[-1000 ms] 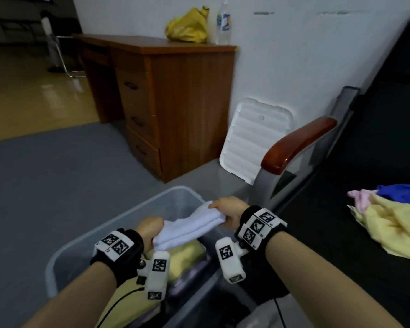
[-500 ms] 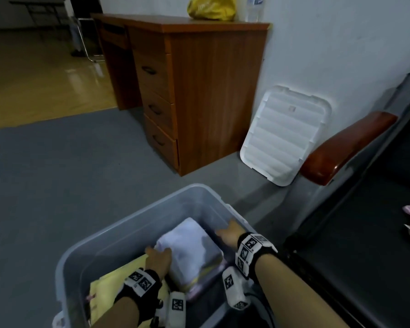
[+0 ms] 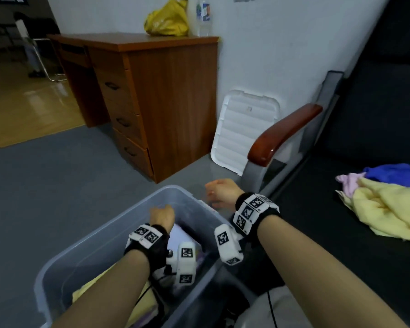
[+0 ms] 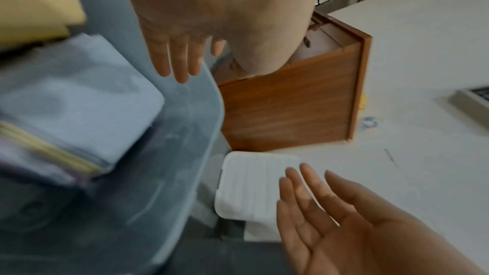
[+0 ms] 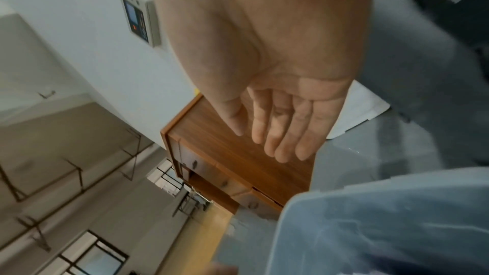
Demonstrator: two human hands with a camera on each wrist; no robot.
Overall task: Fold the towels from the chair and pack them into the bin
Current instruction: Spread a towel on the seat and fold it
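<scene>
Step in hand, as I read it: a folded towel is in the bin and both hands are free — next towel not yet fetched. Left hand (image 3: 162,215) hovers over the bin (image 3: 118,223), fingers straight and loosely together, holding nothing (left wrist view shows it best). Right hand (image 3: 223,192) is above the bin's far right corner, near the chair (image 3: 284,131); palm bare, fingers straight, close together, nothing in them.

Next move, prob.: reach right to the pile on the chair seat, pick 1 towel clear of the others, spread it, fold it. The pile is tangled, so a pull could drag a 2nd piece along — a pinch at a free corner looks safest.

Bin contents: white towel (image 4: 76,99) folded, on top of a stack at the right end, with thin yellow and pale lilac layers under it; yellow towel (image 3: 90,292) at the near left end, partly hidden by the forearm. Room is left above the stacks.

On the chair, unfolded: yellow cloth (image 3: 388,209), pink cloth (image 3: 348,183), blue cloth (image 3: 393,174), all touching. Lid (image 3: 244,129) leans on the wall, off the bin.
</scene>
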